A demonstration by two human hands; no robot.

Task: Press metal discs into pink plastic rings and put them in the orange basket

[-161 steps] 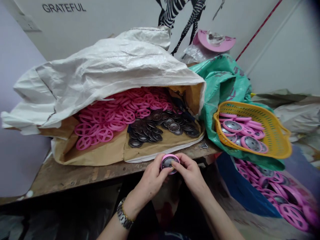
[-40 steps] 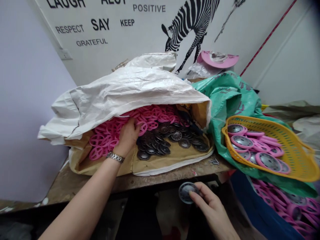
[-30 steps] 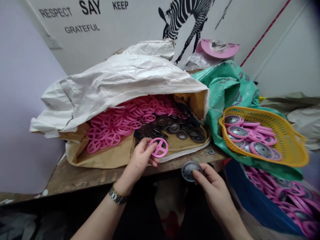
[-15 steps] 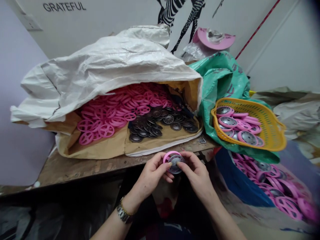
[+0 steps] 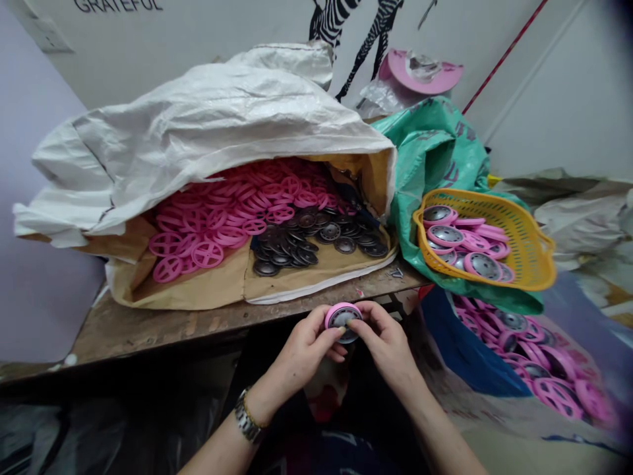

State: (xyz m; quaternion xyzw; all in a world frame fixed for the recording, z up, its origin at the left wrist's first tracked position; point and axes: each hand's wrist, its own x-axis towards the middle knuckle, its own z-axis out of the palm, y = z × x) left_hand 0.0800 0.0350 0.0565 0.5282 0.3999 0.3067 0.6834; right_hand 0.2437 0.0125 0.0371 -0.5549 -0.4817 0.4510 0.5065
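Between my two hands, just in front of the table edge, is a pink plastic wheel (image 5: 335, 310) with a grey hubcap-like disc (image 5: 341, 318) sitting inside its rim. My left hand (image 5: 316, 335) grips the wheel's left side, its thumb at the disc's lower edge. On the right side, my right hand (image 5: 380, 330) holds the same wheel, thumb pressed on the disc's face. Beyond them, an open white sack (image 5: 222, 119) lies on its side, with many spoked pink wheels (image 5: 208, 254) and a heap of dark grey discs (image 5: 284, 249) on its brown lining.
To the right, a yellow basket (image 5: 531, 241) holds pink wheels fitted with grey discs, resting against a green sack (image 5: 420, 158). Below it, a blue-and-white bag (image 5: 459, 359) contains more wheels. Small metal pieces (image 5: 396, 272) lie on the wooden table (image 5: 163, 333).
The grey disc, offset and overlapping the pink wheel before, now sits within the wheel's rim. Both hands keep their hold, and the camera view has shifted slightly.
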